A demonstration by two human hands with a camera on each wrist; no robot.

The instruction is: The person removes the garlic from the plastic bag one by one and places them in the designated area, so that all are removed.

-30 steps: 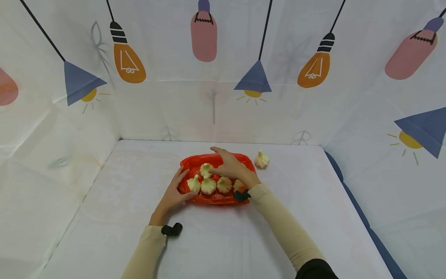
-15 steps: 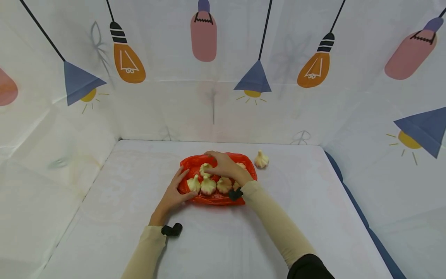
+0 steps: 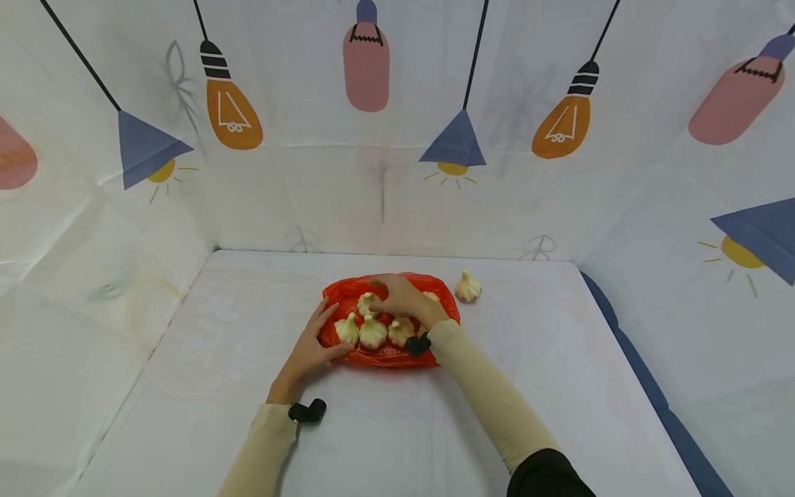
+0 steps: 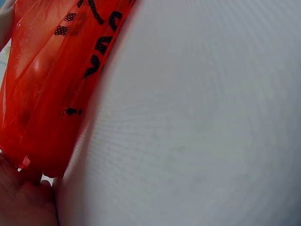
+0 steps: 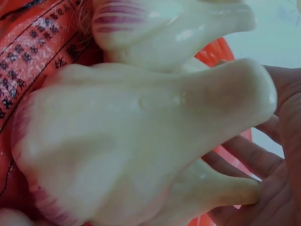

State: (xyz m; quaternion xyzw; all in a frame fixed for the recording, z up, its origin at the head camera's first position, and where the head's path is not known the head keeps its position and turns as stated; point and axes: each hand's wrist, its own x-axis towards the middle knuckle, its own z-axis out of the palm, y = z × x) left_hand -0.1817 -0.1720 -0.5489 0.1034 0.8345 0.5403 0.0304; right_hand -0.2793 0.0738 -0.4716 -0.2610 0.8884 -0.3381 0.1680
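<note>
A red plastic bag lies spread on the table with several garlic bulbs on it, one being the pale garlic bulb near its front. My left hand rests against the bag's left side, thumb along the near edge and fingers spread toward the back. My right hand reaches over the bulbs, fingers lowered behind the left back garlic bulb and thumb beside it. In the right wrist view, a large garlic bulb hides part of the right hand; its fingers extend loosely behind the bulbs.
One loose garlic bulb sits on the white table, right of the bag. A white curtain printed with lamps stands around the table's back and sides. Black wrist cameras show at both sleeves.
My right hand has moved left and lower over the bag, its fingers bending down toward the bulbs. My left hand stays at the bag's left side.
</note>
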